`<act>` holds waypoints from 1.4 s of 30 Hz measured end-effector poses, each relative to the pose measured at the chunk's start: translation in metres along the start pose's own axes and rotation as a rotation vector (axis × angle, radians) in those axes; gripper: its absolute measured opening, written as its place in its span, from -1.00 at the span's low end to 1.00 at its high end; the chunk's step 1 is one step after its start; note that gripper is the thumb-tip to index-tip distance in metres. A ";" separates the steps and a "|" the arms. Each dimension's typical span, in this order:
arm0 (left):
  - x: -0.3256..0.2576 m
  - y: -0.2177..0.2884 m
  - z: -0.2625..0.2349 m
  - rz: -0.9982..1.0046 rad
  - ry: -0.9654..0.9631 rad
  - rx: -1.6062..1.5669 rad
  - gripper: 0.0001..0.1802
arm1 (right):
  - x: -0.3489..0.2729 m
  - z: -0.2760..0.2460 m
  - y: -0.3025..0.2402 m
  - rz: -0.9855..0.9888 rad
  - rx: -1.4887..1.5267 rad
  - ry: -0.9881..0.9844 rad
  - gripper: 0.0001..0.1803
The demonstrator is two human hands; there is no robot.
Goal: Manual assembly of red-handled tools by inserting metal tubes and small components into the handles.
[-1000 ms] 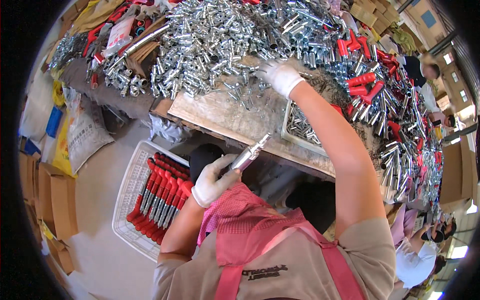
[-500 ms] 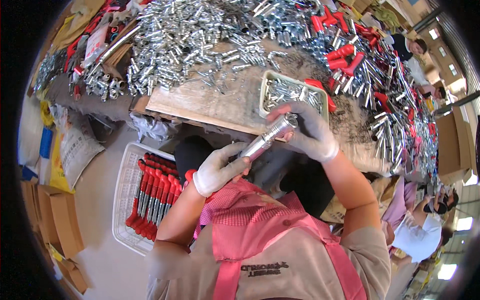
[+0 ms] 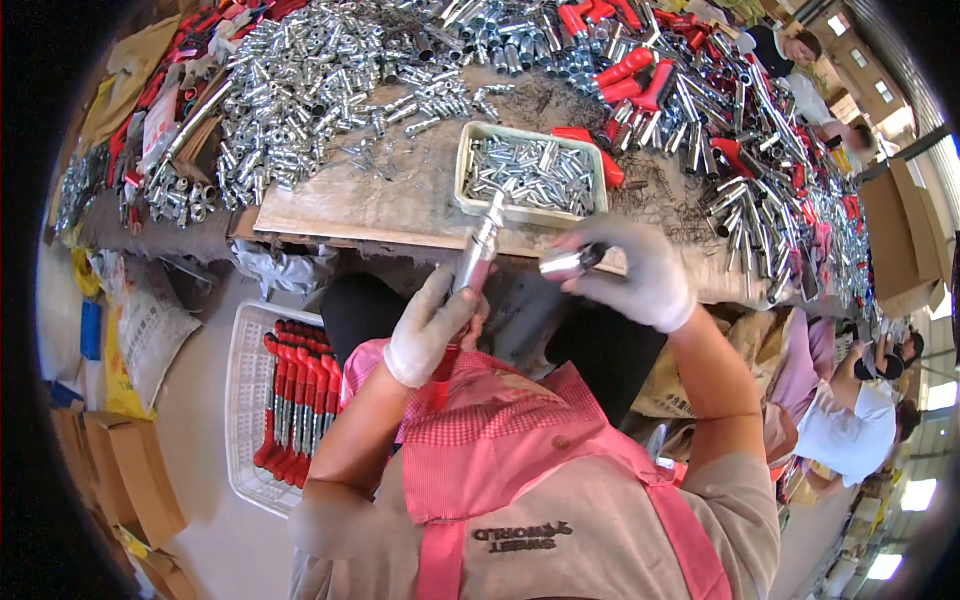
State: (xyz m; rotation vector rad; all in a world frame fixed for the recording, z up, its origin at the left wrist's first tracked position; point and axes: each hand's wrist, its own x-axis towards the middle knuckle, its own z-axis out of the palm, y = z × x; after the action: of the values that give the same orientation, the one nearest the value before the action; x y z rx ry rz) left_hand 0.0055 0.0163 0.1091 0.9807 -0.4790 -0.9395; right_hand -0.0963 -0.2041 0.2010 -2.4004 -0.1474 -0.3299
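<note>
My left hand (image 3: 428,335), in a whitish glove, is closed around a shiny metal tube tool (image 3: 476,258) with red showing beneath the hand. The tool tilts up toward the table, and a narrow metal tip sticks out of its top end. To the right of it, my gloved right hand (image 3: 645,272) pinches a short metal sleeve (image 3: 563,265) with a dark opening. Sleeve and tool are apart. Just beyond both hands, a cream tray (image 3: 463,190) of small metal pins sits near the table's front edge.
Heaped metal fittings (image 3: 300,100) cover the table's far left and middle. Red-handled tubes (image 3: 650,85) and loose springs lie to the right. A white basket (image 3: 237,400) of red-handled tools stands on the floor at left, near cardboard boxes (image 3: 130,460). Other people sit at far right.
My right hand has come away from the tool's top end and now holds the short sleeve. The tool stands steeper, its narrow tip exposed. The view has shifted, moving the table contents leftward.
</note>
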 end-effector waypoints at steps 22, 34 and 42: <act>0.002 -0.008 0.021 0.048 0.436 -0.103 -0.89 | -0.035 0.025 0.009 0.108 -0.394 0.359 -0.75; 0.004 -0.027 0.022 0.162 -0.019 0.179 -0.66 | -0.034 0.031 0.017 0.185 0.429 0.151 -0.71; 0.003 -0.017 0.015 -0.041 -0.256 0.339 -0.62 | -0.006 -0.038 -0.006 -0.277 0.054 -0.252 -0.67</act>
State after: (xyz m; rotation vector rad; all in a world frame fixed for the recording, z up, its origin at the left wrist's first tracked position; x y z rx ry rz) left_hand -0.0111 0.0024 0.1017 1.1833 -0.8570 -1.0471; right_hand -0.1103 -0.2255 0.2307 -2.3614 -0.5997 -0.1447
